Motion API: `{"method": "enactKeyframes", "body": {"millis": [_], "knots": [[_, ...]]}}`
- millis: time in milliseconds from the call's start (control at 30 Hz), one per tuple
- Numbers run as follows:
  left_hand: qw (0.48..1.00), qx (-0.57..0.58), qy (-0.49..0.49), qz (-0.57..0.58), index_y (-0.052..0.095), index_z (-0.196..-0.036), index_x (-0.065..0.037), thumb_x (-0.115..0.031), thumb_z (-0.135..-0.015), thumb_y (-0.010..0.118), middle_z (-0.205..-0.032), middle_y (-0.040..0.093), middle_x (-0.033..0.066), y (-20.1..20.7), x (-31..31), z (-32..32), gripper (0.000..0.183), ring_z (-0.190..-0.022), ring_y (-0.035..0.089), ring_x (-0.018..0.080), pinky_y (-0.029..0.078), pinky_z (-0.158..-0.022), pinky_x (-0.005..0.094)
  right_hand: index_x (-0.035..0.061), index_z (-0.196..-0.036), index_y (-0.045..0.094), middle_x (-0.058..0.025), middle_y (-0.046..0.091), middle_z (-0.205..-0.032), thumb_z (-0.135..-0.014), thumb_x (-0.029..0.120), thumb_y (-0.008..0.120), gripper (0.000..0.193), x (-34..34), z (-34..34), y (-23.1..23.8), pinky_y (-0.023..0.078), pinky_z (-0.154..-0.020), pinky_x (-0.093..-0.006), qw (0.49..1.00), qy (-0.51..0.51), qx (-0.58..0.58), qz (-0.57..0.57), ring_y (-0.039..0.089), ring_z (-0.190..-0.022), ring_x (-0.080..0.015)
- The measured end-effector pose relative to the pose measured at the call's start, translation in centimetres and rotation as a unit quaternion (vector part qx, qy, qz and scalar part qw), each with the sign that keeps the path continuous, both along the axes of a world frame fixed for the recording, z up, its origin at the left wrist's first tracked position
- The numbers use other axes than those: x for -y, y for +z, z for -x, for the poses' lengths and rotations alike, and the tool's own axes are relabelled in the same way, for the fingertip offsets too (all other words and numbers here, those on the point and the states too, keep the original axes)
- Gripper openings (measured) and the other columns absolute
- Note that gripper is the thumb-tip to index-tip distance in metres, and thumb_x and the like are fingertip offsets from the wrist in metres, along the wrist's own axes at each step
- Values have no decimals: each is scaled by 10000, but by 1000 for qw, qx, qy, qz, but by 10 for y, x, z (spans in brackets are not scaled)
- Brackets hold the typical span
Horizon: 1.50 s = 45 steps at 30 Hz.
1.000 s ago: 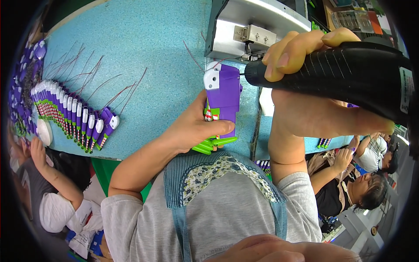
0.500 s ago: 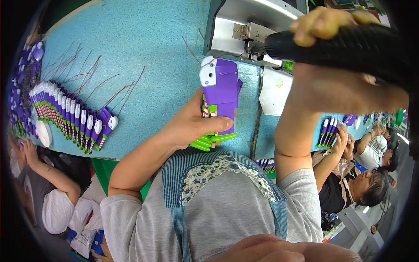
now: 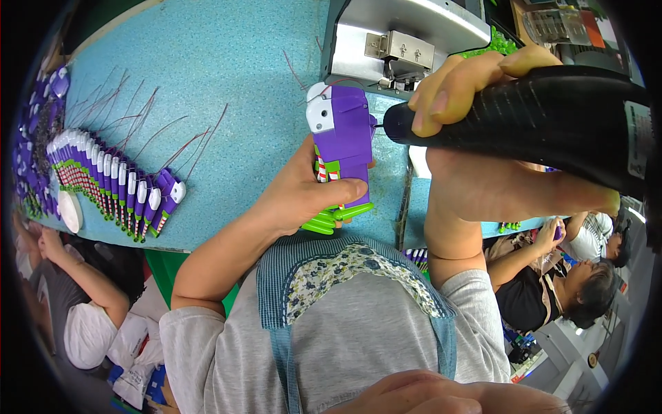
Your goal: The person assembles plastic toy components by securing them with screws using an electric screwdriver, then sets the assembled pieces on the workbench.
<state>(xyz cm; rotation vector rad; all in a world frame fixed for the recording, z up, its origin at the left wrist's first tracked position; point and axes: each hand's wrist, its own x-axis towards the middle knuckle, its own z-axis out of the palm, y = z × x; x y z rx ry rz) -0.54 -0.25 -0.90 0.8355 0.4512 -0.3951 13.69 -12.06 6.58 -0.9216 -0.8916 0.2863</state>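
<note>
My left hand (image 3: 293, 193) grips a purple plastic toy part (image 3: 352, 131) above the near edge of the blue table. The part has a white cap with dark holes, red-striped sections and green ends, and a thin red wire rises from its top. My right hand (image 3: 469, 176) is wrapped round a black power screwdriver (image 3: 545, 103) held nearly level. Its thin bit points left and meets the right side of the purple part; whether a screw sits there is too small to tell.
A grey metal machine (image 3: 407, 17) with a small bracket stands at the table's far side. Similar wired toy parts (image 3: 114, 176) lie in a row at left, near a white disc (image 3: 69, 212) and purple pieces (image 3: 31, 127). Green pieces (image 3: 498, 43) lie beyond. Co-workers sit on both sides.
The screwdriver has come away from the machine's bracket, down and towards me, and its bit is now at the purple part. My left hand has shifted the part slightly left.
</note>
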Motion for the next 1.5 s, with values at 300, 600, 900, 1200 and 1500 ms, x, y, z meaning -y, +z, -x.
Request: {"method": "enactKeyframes", "body": {"millis": [300, 600, 900, 1200, 1500], "knots": [[999, 36, -26, 2, 479, -1147, -22, -94, -770, 716, -1047, 602, 84, -7, -3, -1, 451, -858, 597, 138, 527, -684, 298, 26, -1185, 471, -165, 562, -755, -623, 926, 374, 1066, -7, -1, -10, 450, -519, -334, 1000, 15, -19, -9, 522, -556, -230], [997, -1, -38, 66, 494, -1190, -27, -146, -813, 694, -978, 593, 90, 7, -7, -3, 443, -633, 600, 150, 508, -478, 287, 8, -1111, 506, -191, 587, -729, -666, 934, 222, 1066, -5, -46, 10, 448, -522, -392, 996, -54, 65, -18, 541, -526, -272], [997, -12, -41, 71, 521, -1184, -5, -113, -814, 669, -782, 588, 34, 11, -6, -4, 413, -566, 574, 129, 493, -466, 275, 19, -1166, 478, -170, 571, -741, -687, 907, 322, 1021, 3, 3, 7, 452, -526, -344, 1000, -9, -3, 7, 532, -558, -234], [999, 15, -17, 46, 526, -1174, -3, -102, -811, 671, -754, 570, 31, 0, -4, -3, 404, -539, 556, 120, 471, -448, 265, 17, -1161, 479, -170, 563, -732, -662, 907, 373, 1026, -6, 20, -12, 457, -529, -321, 987, -71, -147, 2, 534, -559, -228], [996, 25, -29, 77, 511, -1193, 5, -154, -833, 667, -788, 604, 74, 6, -6, -2, 424, -589, 630, 161, 499, -468, 267, 39, -1175, 506, -163, 588, -771, -660, 923, 313, 1041, -3, -15, 2, 464, -552, -353, 1000, 18, -6, -6, 551, -575, -246]]}}
